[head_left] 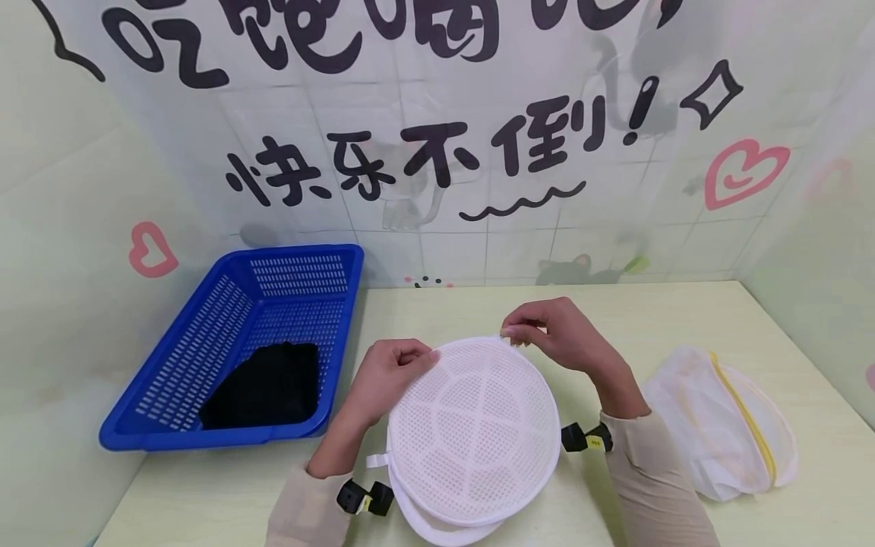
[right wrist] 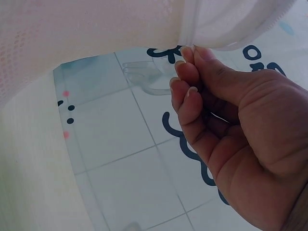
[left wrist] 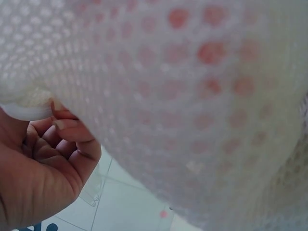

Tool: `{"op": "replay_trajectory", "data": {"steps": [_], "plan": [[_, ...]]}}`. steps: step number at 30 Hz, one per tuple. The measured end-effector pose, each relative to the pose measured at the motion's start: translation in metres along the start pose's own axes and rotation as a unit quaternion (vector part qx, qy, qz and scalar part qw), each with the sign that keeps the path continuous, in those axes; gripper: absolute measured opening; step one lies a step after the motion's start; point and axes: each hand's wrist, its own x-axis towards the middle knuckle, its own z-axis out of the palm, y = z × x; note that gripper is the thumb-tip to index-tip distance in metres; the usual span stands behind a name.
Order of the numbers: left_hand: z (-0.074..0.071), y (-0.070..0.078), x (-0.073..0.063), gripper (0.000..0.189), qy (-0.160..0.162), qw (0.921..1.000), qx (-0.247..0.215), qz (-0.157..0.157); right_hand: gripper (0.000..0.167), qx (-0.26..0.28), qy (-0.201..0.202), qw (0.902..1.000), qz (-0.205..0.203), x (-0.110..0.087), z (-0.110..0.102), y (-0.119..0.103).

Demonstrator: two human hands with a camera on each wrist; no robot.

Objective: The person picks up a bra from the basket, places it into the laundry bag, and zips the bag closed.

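White bag is over the table, its edge pinched by the left hand and right hand. It may slip, since the right hand grips only a tiny bit.

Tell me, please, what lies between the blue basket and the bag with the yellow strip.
The head view shows the white mesh bag, with the left hand and right hand gripping its edge, plus sleeved arms and black wrist cameras.

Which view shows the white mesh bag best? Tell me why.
The head view: the white mesh bag shows its round face almost whole. The left wrist view gives blurred close-up mesh; the right wrist view, only part along the top.
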Motion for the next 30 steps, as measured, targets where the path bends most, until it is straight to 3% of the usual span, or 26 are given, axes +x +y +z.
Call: {"op": "replay_trajectory", "data": {"steps": [21, 30], "plan": [[0.0007, 0.0021, -0.0008, 0.015, 0.005, 0.9999, -0.01, -0.007, 0.005, -0.001, 0.001, 1.0, -0.006, 0.0002, -0.0001, 0.0002], [-0.0024, 0.0025, -0.0006, 0.013, 0.029, 0.9995, -0.012, -0.009, 0.007, -0.006, 0.007, 1.0, -0.001, -0.001, -0.0032, 0.0016]]}}
